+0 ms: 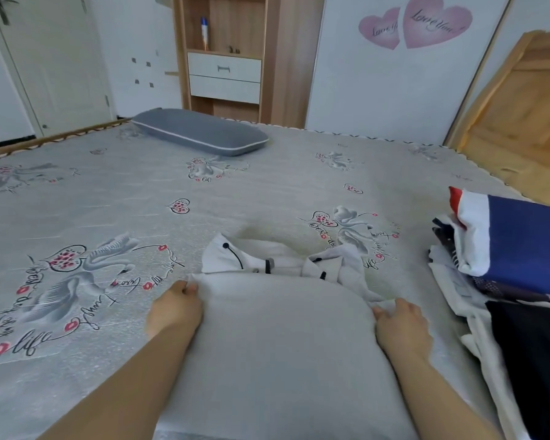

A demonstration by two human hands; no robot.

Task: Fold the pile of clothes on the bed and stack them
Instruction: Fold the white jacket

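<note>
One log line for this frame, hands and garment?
left hand: pinches white garment corner | right hand: grips opposite corner | pile: right, untouched

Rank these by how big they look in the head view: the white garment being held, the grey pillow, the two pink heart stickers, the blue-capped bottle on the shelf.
1. White garment, though it lies nearest the camera.
2. Grey pillow.
3. Pink heart stickers.
4. Blue-capped bottle.

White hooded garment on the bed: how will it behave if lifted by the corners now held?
The white hooded fabric garment probably flops: its folded edge bulges between the left hand and right hand. Likely light. Its black drawcords lie loose, so they may dangle.
</note>
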